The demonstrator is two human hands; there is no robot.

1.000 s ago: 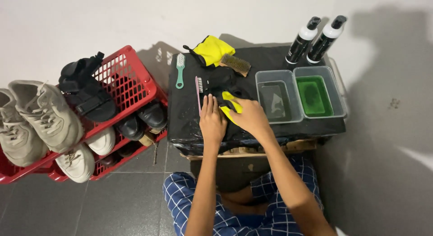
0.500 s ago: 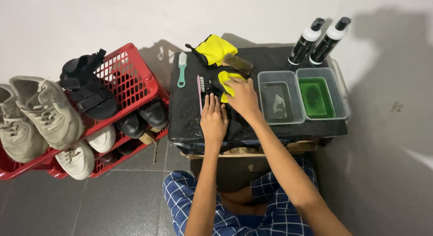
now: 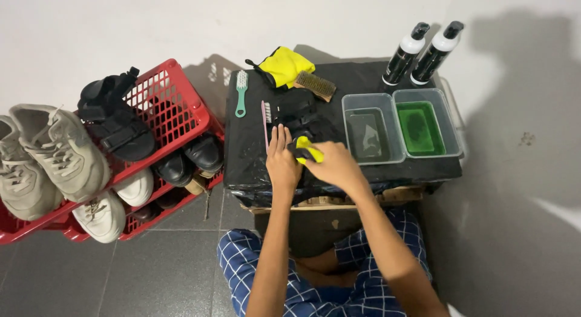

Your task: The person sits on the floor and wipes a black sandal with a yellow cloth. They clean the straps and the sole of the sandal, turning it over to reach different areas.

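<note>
Head view: a white wall [image 3: 151,26] backed a grey tiled floor [image 3: 121,274], and a low table [image 3: 363,81] covered in black sheeting stood against the wall. The person sat at its near edge in blue checked trousers [image 3: 363,280]. The left hand [image 3: 282,162] lay flat on a black shoe [image 3: 302,114] at the table's middle, fingers straight and together, pressing rather than gripping. The right hand [image 3: 334,165] was curled around a yellow cloth [image 3: 307,150], which showed between the two hands, against the near end of the shoe; the fingers were closed on it, thumb side hidden. A pink brush [image 3: 264,120] lay just left of the shoe, a teal brush [image 3: 241,93] farther left near the table's edge. A second yellow cloth [image 3: 285,66] and a wooden brush [image 3: 315,85] lay behind the shoe. To the right stood two clear tubs, one [image 3: 369,132] holding dark water, the other [image 3: 426,129] green liquid, touching side by side. Two black bottles [image 3: 420,50] with white collars stood behind them by the wall. Left of the table a red basket [image 3: 175,105] held black sandals [image 3: 115,123], beige sneakers [image 3: 48,156] and further dark and white shoes.
</note>
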